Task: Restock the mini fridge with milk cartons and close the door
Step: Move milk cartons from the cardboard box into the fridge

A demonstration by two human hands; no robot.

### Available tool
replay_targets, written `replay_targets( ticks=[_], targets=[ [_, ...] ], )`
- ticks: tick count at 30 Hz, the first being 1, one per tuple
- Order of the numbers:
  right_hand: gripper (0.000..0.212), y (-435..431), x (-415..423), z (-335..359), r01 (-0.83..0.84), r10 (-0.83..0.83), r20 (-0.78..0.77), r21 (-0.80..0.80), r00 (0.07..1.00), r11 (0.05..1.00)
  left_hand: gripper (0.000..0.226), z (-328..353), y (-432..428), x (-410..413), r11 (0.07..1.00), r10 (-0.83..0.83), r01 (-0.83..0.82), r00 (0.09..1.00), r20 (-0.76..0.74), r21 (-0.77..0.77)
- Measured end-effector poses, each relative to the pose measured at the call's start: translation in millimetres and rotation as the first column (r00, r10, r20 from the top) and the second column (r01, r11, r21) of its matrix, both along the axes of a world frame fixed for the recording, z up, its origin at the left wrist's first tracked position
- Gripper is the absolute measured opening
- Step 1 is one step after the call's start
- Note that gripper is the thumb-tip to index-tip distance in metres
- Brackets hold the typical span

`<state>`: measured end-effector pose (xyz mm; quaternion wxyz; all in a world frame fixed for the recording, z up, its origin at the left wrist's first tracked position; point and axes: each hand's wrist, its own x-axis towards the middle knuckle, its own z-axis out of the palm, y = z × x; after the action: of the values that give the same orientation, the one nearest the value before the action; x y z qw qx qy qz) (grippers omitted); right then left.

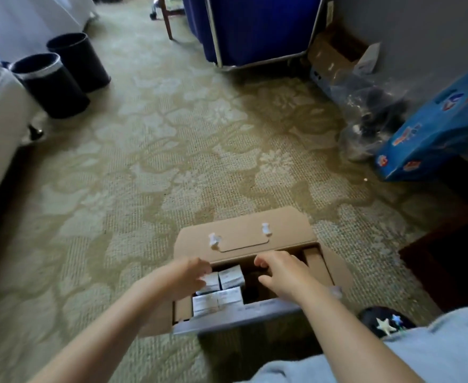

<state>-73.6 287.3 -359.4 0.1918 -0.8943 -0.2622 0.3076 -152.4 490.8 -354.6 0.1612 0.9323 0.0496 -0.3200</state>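
An open cardboard box (243,233) lies on the carpet right in front of me, its lid flap folded back. Several white milk cartons (231,276) stand packed in its left half; the right half looks dark and hollow. My left hand (184,275) reaches into the left side, fingers curled on the top of a carton at the box's rim. Over the middle of the box my right hand (282,275) hovers with fingers bent and apart, holding nothing. The mini fridge itself does not show clearly.
Two black waste bins (61,78) stand at the far left beside a bed. A blue laundry cart (257,29) is at the back. A clear plastic bag (370,106), a blue printed box (437,128) and dark wooden furniture (453,261) line the right.
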Motion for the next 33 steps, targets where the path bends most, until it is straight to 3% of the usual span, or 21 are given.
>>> replay_targets(
  ticks=[4, 6, 13, 17, 21, 25, 29, 33],
  targets=[
    [0.055, 11, -1, -12, -0.107, 0.107, -0.02, -0.008, 0.994, 0.994, 0.029, -24, 4, -11, 0.997, 0.062, -0.069, 0.989, 0.134, 0.044],
    [0.059, 18, -3, -18, -0.196, 0.196, -0.013, -0.02, 0.981, 0.98, 0.04, -35, 3, -14, 0.991, 0.013, -0.037, 0.983, 0.18, 0.128],
    [0.051, 36, -1, -37, -0.343, 0.357, 0.112, -0.124, 0.927, 0.931, 0.046, -62, 2, -21, 0.958, -0.134, 0.021, 0.915, 0.38, 0.287],
    [0.037, 44, -5, -46, -0.303, 0.317, 0.171, -0.105, 0.933, 0.947, 0.034, -67, -1, -20, 0.968, 0.007, -0.107, 0.915, 0.403, 0.226],
    [0.039, 44, -5, -52, -0.214, 0.239, 0.221, -0.132, 0.946, 0.968, 0.04, -67, -4, -17, 0.966, -0.008, -0.102, 0.908, 0.419, 0.238],
    [0.046, 34, 0, -54, -0.092, 0.135, 0.255, -0.174, 0.957, 0.98, 0.043, -68, -5, -10, 0.924, -0.088, -0.059, 0.928, 0.362, 0.377],
    [0.04, 27, 1, -53, -0.042, 0.084, 0.254, -0.165, 0.964, 0.985, 0.04, -65, -7, -11, 0.926, -0.118, -0.032, 0.921, 0.371, 0.375],
    [0.04, 19, 1, -45, -0.048, 0.085, 0.237, -0.157, 0.968, 0.986, 0.033, -55, -7, -12, 0.918, -0.248, 0.08, 0.88, 0.405, 0.389]
  ],
)
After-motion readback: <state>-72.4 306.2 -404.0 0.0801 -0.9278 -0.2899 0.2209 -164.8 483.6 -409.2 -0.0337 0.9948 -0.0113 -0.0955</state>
